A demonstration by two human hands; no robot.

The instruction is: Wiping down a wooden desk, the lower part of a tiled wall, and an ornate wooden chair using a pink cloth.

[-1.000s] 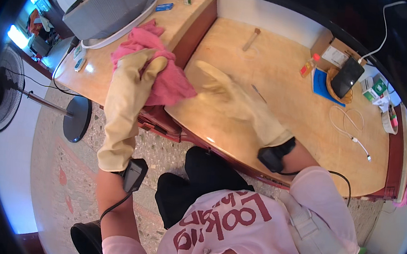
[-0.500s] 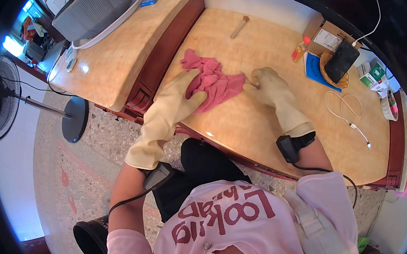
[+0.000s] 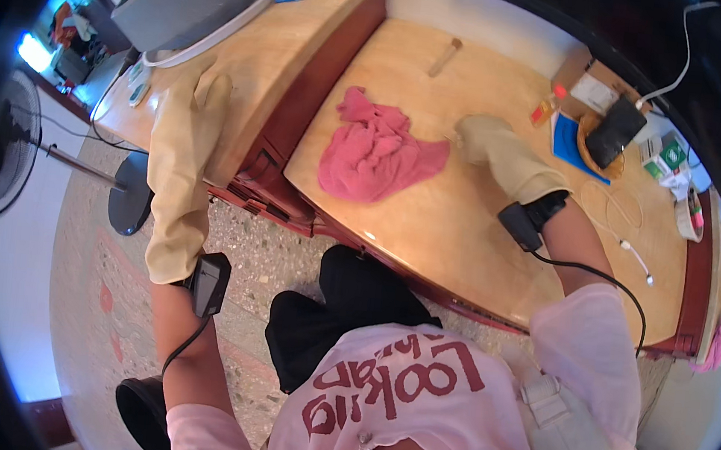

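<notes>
Both my hands wear cream rubber gloves. My left hand is over the raised wooden counter at the left, below the grey plastic bin. Its thumb stands apart from its fingers and it holds nothing. My right hand rests low over the desk with its fingers curled in. Anything it may pinch at the fingertips is too small to make out. Just left of it, a crumpled pink cloth lies on the wooden desk, touched by neither hand.
A brush lies at the back of the desk. On the right are a small bottle, a blue booklet, a phone in a wicker basket, and a white cable. A standing fan is at far left.
My left hand has let go of the pink cloth and moved left to the raised counter. The right hand stays near the cloth, its fingers still curled. The view has shifted slightly.
</notes>
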